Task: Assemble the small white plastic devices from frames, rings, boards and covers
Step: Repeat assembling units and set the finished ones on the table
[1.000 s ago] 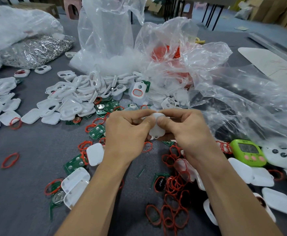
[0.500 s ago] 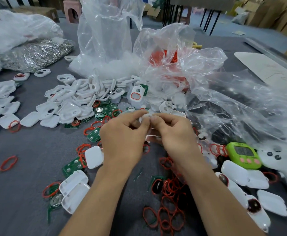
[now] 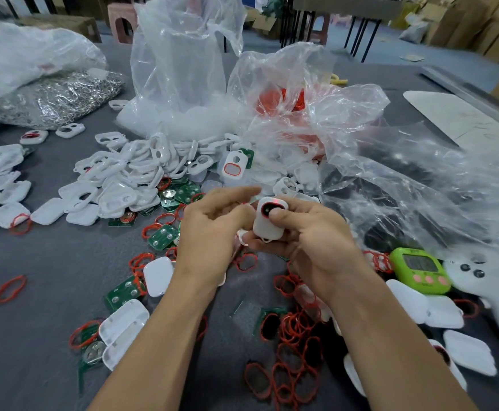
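Parted since 0.5 s ago: hands were pinched together on the white device (image 3: 267, 229); now it is turned face-up & gripped by the right hand (image 3: 313, 244) alone, thumb pressed on its red-ringed opening. Left hand (image 3: 212, 229) is held just beside it, fingers loosely extended & blurred, nothing seen gripped.

Head view: white frames (image 3: 129, 179) are heaped ahead-left of the left hand, w/ green boards (image 3: 163, 237) scattered between heap & hand. Red rings (image 3: 295, 345) are strewn below the right wrist; white covers (image 3: 123, 327) are laid by the left forearm. Green timer (image 3: 420, 274) is set right of the right hand, clear bags (image 3: 360, 137) beyond both.
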